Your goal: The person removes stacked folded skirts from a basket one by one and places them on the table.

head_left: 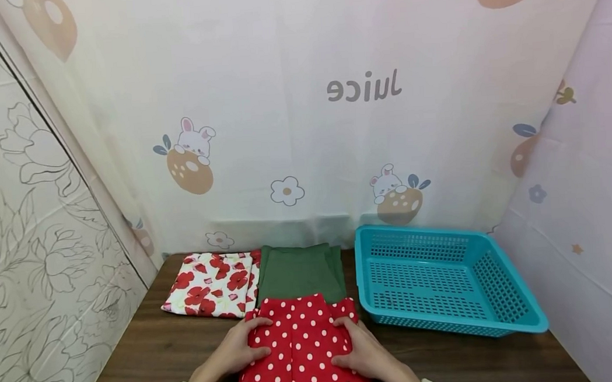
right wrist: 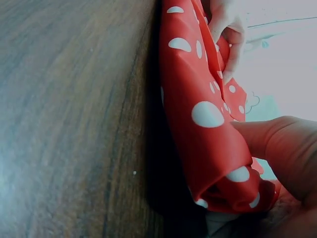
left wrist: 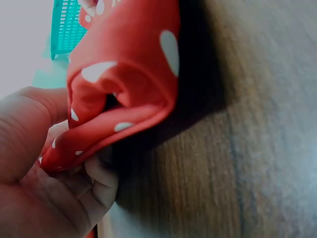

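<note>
A folded red cloth with white polka dots (head_left: 306, 346) lies at the front middle of the table in the head view. My left hand (head_left: 237, 344) grips its left side; in the left wrist view the thumb (left wrist: 42, 106) is on one face and the curled fingers (left wrist: 101, 186) are under the folded layers. On the opposite side my right hand (head_left: 365, 348) holds the cloth, its thumb (right wrist: 262, 136) pressing on top in the right wrist view, with the other fingers mostly hidden beneath. The rolled fold stands slightly above the wood at both ends.
Behind the dotted cloth lies a folded green cloth (head_left: 301, 273), partly overlapped by it in the head view. A folded white cloth with red flowers (head_left: 212, 284) sits left of that. At the right stands a turquoise plastic basket (head_left: 429, 318). Printed curtains (head_left: 303, 144) border the wooden table (head_left: 157, 346).
</note>
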A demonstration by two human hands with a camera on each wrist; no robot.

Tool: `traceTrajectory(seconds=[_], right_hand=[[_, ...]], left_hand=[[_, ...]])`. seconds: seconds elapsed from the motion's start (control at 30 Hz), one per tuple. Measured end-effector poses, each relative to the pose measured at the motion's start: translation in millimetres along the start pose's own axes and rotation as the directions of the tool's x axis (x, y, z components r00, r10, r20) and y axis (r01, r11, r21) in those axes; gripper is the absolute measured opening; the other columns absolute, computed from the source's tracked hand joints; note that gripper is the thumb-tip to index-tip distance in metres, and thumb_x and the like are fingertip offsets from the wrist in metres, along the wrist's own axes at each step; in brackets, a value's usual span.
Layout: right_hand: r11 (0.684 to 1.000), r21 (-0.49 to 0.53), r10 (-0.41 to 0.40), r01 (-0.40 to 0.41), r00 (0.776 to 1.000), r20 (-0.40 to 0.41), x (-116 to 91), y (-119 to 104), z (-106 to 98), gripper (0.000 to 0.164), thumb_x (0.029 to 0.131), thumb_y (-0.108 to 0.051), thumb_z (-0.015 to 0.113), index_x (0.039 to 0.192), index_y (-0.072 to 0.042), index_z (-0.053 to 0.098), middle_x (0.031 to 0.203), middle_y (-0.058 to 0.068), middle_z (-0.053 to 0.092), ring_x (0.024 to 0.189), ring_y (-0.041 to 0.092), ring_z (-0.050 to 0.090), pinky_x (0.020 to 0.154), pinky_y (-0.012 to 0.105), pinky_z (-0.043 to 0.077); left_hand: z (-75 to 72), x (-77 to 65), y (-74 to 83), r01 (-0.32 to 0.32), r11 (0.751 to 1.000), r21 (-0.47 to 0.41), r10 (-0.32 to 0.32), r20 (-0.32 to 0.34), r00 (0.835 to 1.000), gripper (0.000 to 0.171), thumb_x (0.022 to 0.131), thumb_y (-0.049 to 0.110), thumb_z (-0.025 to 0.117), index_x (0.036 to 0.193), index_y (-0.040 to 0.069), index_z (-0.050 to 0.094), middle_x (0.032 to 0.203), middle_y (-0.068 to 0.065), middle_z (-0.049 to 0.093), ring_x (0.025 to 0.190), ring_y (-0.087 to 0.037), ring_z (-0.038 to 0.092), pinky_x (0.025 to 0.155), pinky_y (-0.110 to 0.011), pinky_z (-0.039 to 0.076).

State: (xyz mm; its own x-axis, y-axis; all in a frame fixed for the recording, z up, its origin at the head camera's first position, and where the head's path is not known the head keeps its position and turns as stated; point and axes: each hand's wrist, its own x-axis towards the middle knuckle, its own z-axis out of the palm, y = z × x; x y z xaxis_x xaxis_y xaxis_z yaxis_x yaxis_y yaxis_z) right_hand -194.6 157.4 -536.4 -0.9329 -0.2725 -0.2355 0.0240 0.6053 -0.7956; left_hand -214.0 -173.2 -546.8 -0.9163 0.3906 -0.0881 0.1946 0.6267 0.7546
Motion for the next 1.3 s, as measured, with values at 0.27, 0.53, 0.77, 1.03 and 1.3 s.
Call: traceTrajectory(seconds=[0.27,0.53,0.77,1.03,1.3], right_hand=[[1.000,-0.002,0.011,-0.011,1.000,0.001,-1,1,3,0.072,0.074,-0.022,0.092,0.134,-0.012,0.054,0.128,0.019,0.049,0.117,0.035,0.051,0.078,0.052,0.062],[0.999,-0.004,0.038,-0.038,0.999,-0.006,-10,2,2,0.076,0.073,-0.025,0.093,0.135,-0.012,0.053,0.130,0.020,0.047,0.117,0.036,0.050,0.075,0.052,0.062],[0.997,0.020,0.074,-0.075,0.996,0.056,-18,3,-4,0.080,0.071,-0.027,0.094,0.137,-0.012,0.051,0.130,0.019,0.046,0.118,0.037,0.049,0.078,0.053,0.061],[0.991,0.028,0.127,-0.129,0.990,0.059,-22,1,-3,0.087,0.068,-0.027,0.095,0.141,-0.013,0.050,0.135,0.024,0.041,0.120,0.042,0.046,0.075,0.053,0.062],[0.991,0.018,0.129,-0.130,0.990,0.061,-29,2,-11,0.088,0.069,-0.026,0.094,0.143,-0.013,0.048,0.140,0.027,0.035,0.120,0.046,0.044,0.076,0.055,0.062]], left_hand=[[-0.7,-6.9,2.7,0.051,0.999,0.001,-0.051,-0.015,0.999,0.049,0.084,0.019,0.084,0.130,0.018,0.066,0.130,-0.020,0.057,0.115,-0.033,0.056,0.089,-0.058,0.055],[-0.8,-13.9,6.0,0.069,0.997,-0.022,-0.069,0.006,0.998,0.051,0.083,0.022,0.086,0.129,0.020,0.066,0.131,-0.020,0.054,0.116,-0.034,0.054,0.089,-0.059,0.055],[1.0,-16.8,6.4,0.061,0.998,-0.031,-0.060,0.050,0.997,0.053,0.082,0.025,0.087,0.130,0.020,0.065,0.131,-0.019,0.054,0.116,-0.035,0.054,0.090,-0.063,0.053],[1.3,-21.4,7.9,0.098,0.995,-0.011,-0.098,0.027,0.995,0.060,0.079,0.024,0.089,0.133,0.018,0.063,0.132,-0.023,0.045,0.117,-0.040,0.051,0.089,-0.062,0.055],[0.1,-25.4,12.6,0.110,0.992,0.064,-0.112,0.020,0.994,0.073,0.080,0.031,0.088,0.144,0.014,0.056,0.148,-0.028,0.035,0.122,-0.045,0.051,0.089,-0.064,0.056]])
